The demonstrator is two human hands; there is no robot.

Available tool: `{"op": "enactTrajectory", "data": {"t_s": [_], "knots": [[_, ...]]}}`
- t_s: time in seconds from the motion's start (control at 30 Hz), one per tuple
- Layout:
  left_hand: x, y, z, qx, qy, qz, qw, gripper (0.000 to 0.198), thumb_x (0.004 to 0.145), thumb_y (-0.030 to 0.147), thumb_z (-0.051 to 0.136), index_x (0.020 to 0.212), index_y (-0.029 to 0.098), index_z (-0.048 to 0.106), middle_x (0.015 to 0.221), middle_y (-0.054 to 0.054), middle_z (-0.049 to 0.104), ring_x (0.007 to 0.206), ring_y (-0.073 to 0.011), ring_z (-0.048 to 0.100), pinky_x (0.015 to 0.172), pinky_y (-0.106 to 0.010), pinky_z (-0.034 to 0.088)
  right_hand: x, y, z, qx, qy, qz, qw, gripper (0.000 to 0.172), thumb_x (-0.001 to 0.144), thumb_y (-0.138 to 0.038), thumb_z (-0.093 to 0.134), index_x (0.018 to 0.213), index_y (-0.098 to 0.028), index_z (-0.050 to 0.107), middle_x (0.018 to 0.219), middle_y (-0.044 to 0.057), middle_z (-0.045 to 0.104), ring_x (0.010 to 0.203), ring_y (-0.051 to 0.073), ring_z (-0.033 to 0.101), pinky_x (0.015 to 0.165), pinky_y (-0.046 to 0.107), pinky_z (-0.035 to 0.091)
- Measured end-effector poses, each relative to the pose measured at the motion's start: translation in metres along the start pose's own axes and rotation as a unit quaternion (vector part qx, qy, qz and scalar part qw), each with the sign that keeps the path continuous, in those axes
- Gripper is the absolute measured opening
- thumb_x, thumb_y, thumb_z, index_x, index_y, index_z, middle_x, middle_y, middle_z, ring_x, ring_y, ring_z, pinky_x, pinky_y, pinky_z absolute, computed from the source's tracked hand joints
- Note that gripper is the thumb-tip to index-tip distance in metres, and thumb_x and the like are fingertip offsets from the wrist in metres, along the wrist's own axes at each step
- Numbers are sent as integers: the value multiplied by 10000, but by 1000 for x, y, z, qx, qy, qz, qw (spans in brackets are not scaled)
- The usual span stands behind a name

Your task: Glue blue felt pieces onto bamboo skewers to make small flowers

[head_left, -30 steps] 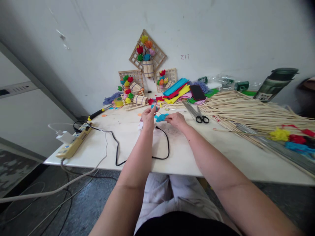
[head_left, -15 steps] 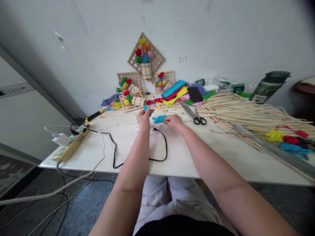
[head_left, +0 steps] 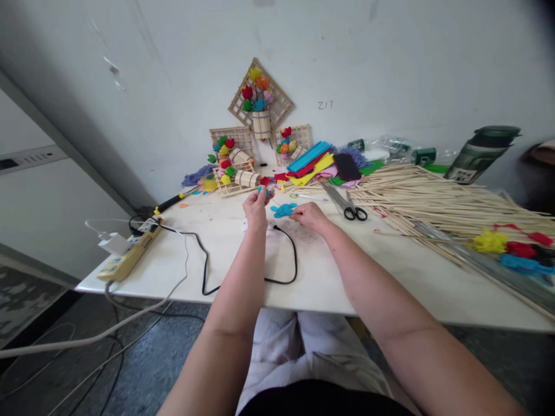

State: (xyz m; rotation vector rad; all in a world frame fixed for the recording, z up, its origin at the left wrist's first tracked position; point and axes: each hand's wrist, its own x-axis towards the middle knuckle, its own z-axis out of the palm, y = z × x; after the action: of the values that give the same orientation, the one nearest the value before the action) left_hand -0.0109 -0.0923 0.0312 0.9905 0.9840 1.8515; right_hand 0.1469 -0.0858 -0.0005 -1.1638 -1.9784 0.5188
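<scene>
My left hand (head_left: 256,209) is closed, pinching a small blue piece (head_left: 262,190) between thumb and fingertips. Just to its right, my right hand (head_left: 311,217) grips the edge of a blue petal-shaped piece (head_left: 284,210), with several rounded lobes spread out. A thin pale line, thread or stick, runs between the left fingers and the lobed piece; which of these I cannot tell. Both hands are above the white table (head_left: 321,277). Under my left hand lies a pale object, mostly hidden, near the end of a black cord (head_left: 296,263).
Behind my hands stand lattice panels with colourful flowers (head_left: 261,98). To the right are black-handled scissors (head_left: 355,213), coloured strips (head_left: 310,159), a phone (head_left: 347,167), many thin wooden sticks (head_left: 416,193) and a dark bottle (head_left: 481,153). A power strip (head_left: 130,251) sits at the left edge.
The view has shifted slightly, so everything appears a little further right. The blue piece in my left hand has turned and sits lower among the fingers. Both hands keep their holds.
</scene>
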Motion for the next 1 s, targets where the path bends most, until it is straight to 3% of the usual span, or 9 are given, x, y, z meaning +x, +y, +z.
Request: {"op": "enactTrajectory", "data": {"t_s": [0.17,0.33,0.5,0.63,0.73,0.87,1.0], "knots": [[0,2,-1,-10,10,5,1000,335,654,483,674,681,157,603,729,-41,679,698,-126,643,695,-253,458,0,-3,-1,-4,-3,-5,1000,149,689,-278,670,560,-212,706,422,-37,540,451,97,473,482,223,333],[2,3,-3,-7,26,13,1000,310,675,469,656,683,169,582,694,-26,666,665,-117,627,673,-246,459,0,-5,-1,-22,-18,-6,1000,134,676,-232,678,544,-215,699,493,-34,588,487,102,487,515,237,343],[3,6,0,-4,41,11,999,357,701,533,611,717,178,572,705,-32,667,663,-122,628,644,-233,458,0,-6,-1,19,-9,12,1000,167,682,-277,679,535,-198,686,429,-41,530,455,99,468,492,237,348],[-2,2,8,51,-11,-1,999,326,693,498,636,764,181,628,732,-48,681,676,-143,632,628,-245,444,0,-10,3,98,29,73,992,197,692,-319,661,564,-169,673,422,-36,518,400,90,459,455,236,369],[-8,-7,13,120,-68,-14,990,211,616,366,732,669,178,652,655,-39,668,731,-180,638,652,-254,444,1,-15,8,135,40,108,984,231,710,-319,625,541,-161,624,417,-33,505,370,90,450,432,236,375],[-12,-12,15,191,-68,-18,979,149,600,302,734,582,186,642,590,-24,648,756,-199,638,640,-248,439,1,-21,14,152,56,93,982,281,738,-381,579,558,-166,594,405,-36,473,371,93,450,412,225,362],[-8,-7,13,214,-65,6,975,189,660,353,678,644,167,650,599,-18,649,636,-147,617,601,-234,440,-1,-26,16,166,43,82,982,270,722,-401,587,601,-160,611,452,-27,512,381,84,445,408,221,354]]}}
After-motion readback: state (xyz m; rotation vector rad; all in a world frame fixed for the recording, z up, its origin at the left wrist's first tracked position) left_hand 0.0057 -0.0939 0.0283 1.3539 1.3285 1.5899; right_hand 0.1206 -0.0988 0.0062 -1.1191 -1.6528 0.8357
